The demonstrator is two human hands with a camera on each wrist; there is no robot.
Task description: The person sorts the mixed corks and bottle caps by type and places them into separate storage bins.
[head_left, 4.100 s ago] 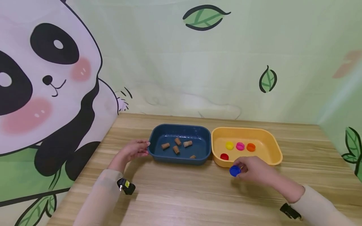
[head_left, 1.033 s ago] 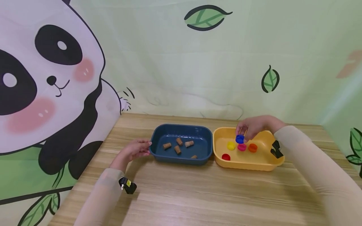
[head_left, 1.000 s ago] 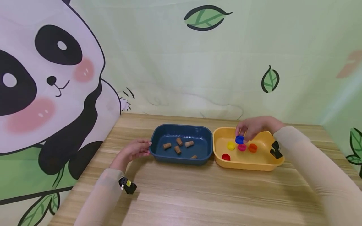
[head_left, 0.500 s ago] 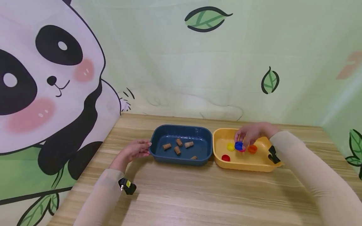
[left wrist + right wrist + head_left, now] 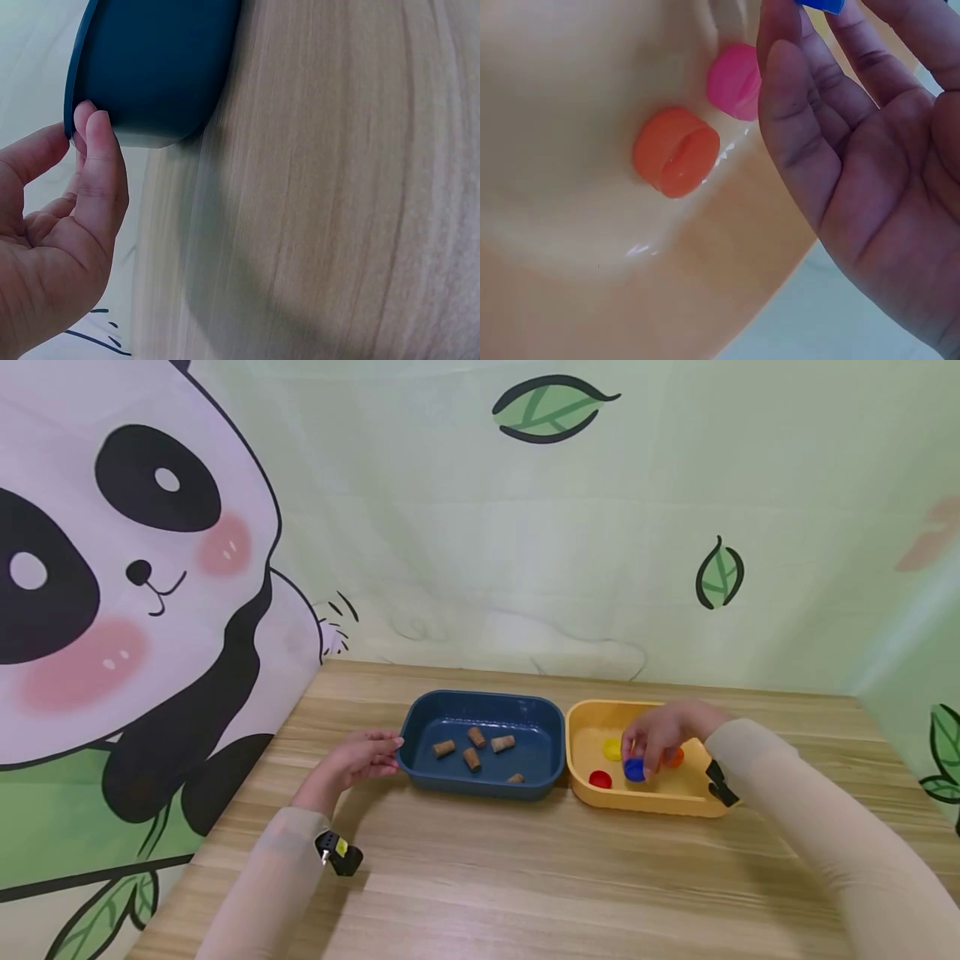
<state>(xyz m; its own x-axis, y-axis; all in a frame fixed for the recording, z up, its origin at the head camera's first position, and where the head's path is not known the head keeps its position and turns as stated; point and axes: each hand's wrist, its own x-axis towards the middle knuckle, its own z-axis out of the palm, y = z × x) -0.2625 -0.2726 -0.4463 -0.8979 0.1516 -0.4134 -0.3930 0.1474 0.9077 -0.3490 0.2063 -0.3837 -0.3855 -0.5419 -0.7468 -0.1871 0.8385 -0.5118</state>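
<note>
My right hand (image 5: 666,732) is down inside the yellow tray (image 5: 675,802), fingertips pinching a blue bottle cap (image 5: 634,769) close over the tray's floor. Only an edge of that cap shows at the top of the right wrist view. Around it lie a red cap (image 5: 600,779), a yellow cap (image 5: 612,749) and an orange cap (image 5: 676,152). The pink cap (image 5: 735,82) is hidden behind the hand in the head view. With thumb and fingertips, my left hand (image 5: 363,756) pinches the left rim of the dark blue tray (image 5: 157,67).
Several corks (image 5: 471,759) lie scattered in the dark blue tray, which stands right beside the yellow one. Both trays rest on a wooden table (image 5: 480,877). A fabric backdrop (image 5: 450,527) with a printed panda rises behind the table.
The right hand has carried the blue cap from in front of the yellow tray to over its back, then lowered it toward the front of the tray floor. The left hand stays at the rim.
</note>
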